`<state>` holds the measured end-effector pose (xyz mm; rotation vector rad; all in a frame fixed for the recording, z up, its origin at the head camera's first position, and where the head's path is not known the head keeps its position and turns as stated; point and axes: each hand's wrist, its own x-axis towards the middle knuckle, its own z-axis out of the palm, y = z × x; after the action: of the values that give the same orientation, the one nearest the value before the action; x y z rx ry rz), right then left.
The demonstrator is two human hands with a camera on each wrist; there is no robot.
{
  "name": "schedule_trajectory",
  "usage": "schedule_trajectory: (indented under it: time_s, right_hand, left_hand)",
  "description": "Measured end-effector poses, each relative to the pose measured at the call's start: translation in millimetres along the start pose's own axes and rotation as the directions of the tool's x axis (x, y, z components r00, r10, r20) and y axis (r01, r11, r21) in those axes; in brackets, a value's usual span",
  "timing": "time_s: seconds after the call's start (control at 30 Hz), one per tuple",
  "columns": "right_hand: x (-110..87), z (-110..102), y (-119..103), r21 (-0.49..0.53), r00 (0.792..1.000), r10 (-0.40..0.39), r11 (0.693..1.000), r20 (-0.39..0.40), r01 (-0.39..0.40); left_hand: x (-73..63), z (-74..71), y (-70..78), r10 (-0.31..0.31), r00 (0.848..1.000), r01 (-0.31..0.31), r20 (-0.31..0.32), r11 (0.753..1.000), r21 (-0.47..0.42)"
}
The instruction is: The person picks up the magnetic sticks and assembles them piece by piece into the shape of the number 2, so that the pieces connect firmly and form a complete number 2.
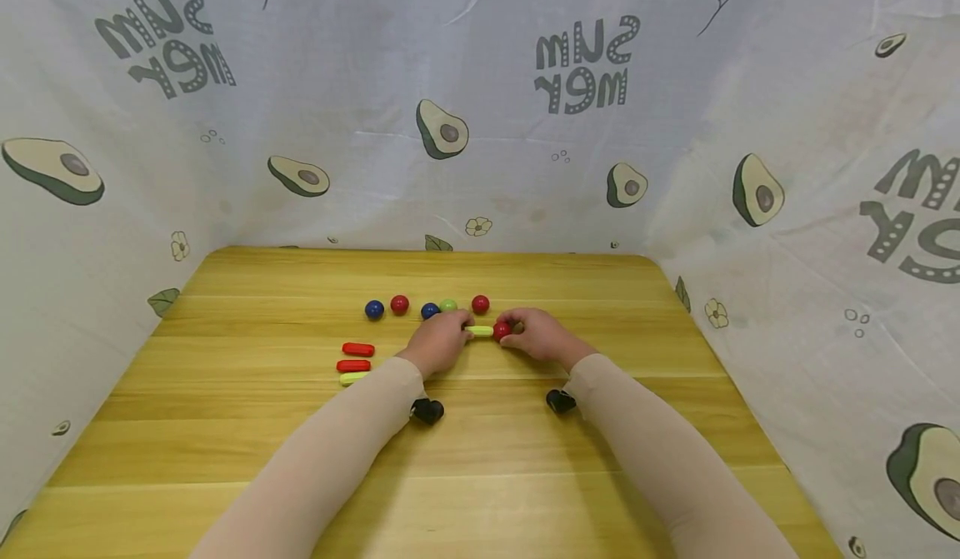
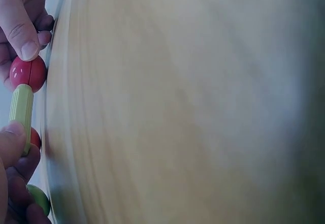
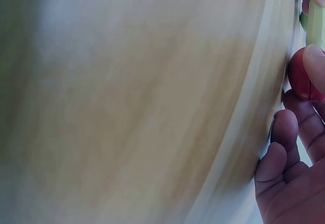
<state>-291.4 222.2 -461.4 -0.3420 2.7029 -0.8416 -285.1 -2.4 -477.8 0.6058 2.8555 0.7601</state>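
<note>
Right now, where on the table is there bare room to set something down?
Bare wood on the table right of the right hand, along the near edge, and behind the balls. Crowded: the ball row, the sticks, and both hands, left hand, on the green stick.

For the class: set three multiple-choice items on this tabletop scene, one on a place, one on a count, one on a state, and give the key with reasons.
1. Where do the loose red rods lie?
A. Left of the hands
B. Right of the hands
C. Behind the balls

2. How many blue balls rest on the table?
A. One
B. Two
C. Four

3. How is the green rod held?
A. It lies untouched
B. One hand alone lifts it
C. Left hand grips one end while the right hand pinches a red ball at the other

Key: 1 A, the head view shows them left of the left hand. 2 B, two blue ones sit in the row. 3 C, both hands meet on the joined piece.
</note>
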Motion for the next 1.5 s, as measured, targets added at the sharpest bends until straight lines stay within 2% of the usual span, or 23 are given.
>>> schedule_trajectory:
  time_s: [0.63, 0.87, 1.07, 1.23, 1.5]
  right_hand:
    - [-1.2, -0.2, 0.5, -0.003, 1.000, -0.019, 1.000, -0.004, 0.019]
    - [-1.2, -0.7, 0.6, 0.003, 1.000, -0.022, 1.000, 0.001, 0.022]
    - [-1.4, -0.8, 0.5, 0.009, 1.000, -0.019, 1.000, 0.006, 0.019]
    - [-2.0, -0.9, 0.5, 0.019, 1.000, -0.006, 1.000, 0.005, 0.006]
    - [-3.2, -1.6, 1.0, 0.026, 1.000, -0.006, 1.000, 0.007, 0.006]
  left_hand:
    - [-4.4, -4.1, -1.5, -0.011, 1.000, 0.011, -0.019, 1.000, -0.011]
    - [-9.9, -10.3, -3.5, 0.009, 1.000, -0.009, -0.017, 1.000, -0.011]
    - [-14.0, -23.1, -8.0, 0.062, 0.998, -0.062, -0.028, 0.998, -0.013]
    - [-19.0, -39.7, -14.4, 0.092, 0.993, -0.093, -0.070, 0.996, -0.015]
    - [-26.7, -66.1, -36.8, 0.048, 0.987, -0.046, -0.151, 0.999, 0.018]
